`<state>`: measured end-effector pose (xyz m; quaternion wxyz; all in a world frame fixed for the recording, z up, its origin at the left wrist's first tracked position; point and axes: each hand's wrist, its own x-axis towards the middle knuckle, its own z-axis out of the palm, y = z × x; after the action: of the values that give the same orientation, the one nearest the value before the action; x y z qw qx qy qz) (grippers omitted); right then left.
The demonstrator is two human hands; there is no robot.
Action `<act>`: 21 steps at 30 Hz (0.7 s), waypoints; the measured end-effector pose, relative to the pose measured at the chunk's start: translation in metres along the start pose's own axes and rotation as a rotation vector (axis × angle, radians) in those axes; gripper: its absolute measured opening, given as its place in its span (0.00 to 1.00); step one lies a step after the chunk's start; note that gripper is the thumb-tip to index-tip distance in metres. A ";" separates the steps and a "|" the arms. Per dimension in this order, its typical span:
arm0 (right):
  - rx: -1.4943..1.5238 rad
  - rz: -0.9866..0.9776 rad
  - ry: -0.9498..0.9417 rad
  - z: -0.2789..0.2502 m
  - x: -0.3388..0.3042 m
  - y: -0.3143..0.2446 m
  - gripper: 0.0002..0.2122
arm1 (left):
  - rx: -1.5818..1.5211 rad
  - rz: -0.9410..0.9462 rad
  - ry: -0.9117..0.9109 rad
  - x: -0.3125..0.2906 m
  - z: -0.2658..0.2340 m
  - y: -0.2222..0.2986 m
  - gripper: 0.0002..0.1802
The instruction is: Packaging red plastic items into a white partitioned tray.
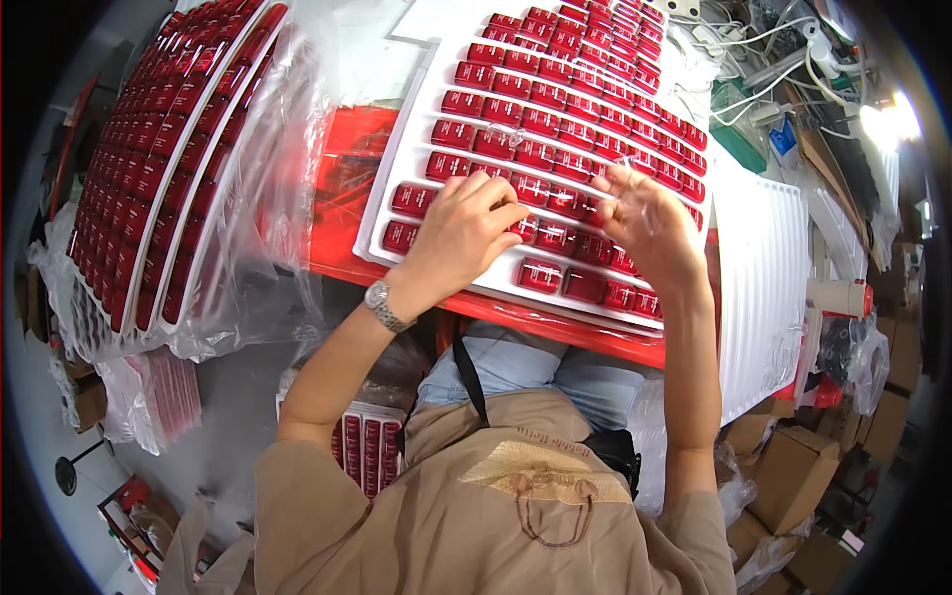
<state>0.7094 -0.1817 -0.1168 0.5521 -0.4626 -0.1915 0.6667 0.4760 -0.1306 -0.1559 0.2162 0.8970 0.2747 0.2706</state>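
A white tray (380,213) holds rows of small glossy red cases with pale print. My left hand (464,230), with a metal watch at its wrist, is over the near left part of the tray. Its fingers are curled and pressed together, the tips against the red pieces (555,237) beside them. What they pinch is hidden. My right hand (654,226) hovers above the tray's right side with bent fingers. Motion smears these fingers, so whether they hold anything is unclear. One red piece (540,275) sits in the nearest row, just right of my left hand.
Upright trays of red pieces (149,169) wrapped in clear plastic stand at left. Red sheeting (352,164) covers the table. White ridged trays (759,297) lie at right, with cables (793,59) and a green box (739,124) behind. Cardboard boxes (788,476) are at lower right.
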 end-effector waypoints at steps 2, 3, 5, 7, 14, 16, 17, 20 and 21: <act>-0.030 -0.029 0.039 0.009 -0.009 0.004 0.14 | 0.024 -0.033 0.012 -0.001 -0.019 -0.007 0.18; -0.052 -0.075 0.060 0.013 -0.013 0.004 0.13 | 0.034 -0.074 0.029 -0.005 -0.032 -0.014 0.18; -0.088 -0.086 -0.011 0.012 -0.005 0.012 0.13 | 0.142 -0.091 0.013 -0.012 -0.045 -0.022 0.18; -0.174 -0.137 -0.005 0.022 0.000 0.018 0.12 | 0.116 -0.111 -0.063 -0.012 -0.045 -0.026 0.17; -0.040 -0.183 0.000 0.066 0.007 0.041 0.11 | -0.417 -0.342 0.271 -0.023 -0.026 0.004 0.19; -0.154 -0.215 0.019 0.071 0.001 0.045 0.11 | -0.529 -0.380 0.375 -0.021 -0.018 0.014 0.21; -0.234 -0.311 0.070 0.073 -0.001 0.049 0.08 | -0.533 -0.381 0.378 -0.022 -0.014 0.016 0.21; -0.364 -0.581 0.187 0.088 0.000 0.060 0.05 | -0.604 -0.280 0.458 -0.024 -0.003 0.023 0.20; -0.611 -0.753 0.225 0.088 0.002 0.061 0.05 | -0.607 -0.282 0.459 -0.024 -0.001 0.026 0.20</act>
<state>0.6025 -0.1764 -0.1208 0.6110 -0.5711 -0.4711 0.2803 0.4683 -0.1642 -0.1503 0.4390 0.6623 0.3437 0.5005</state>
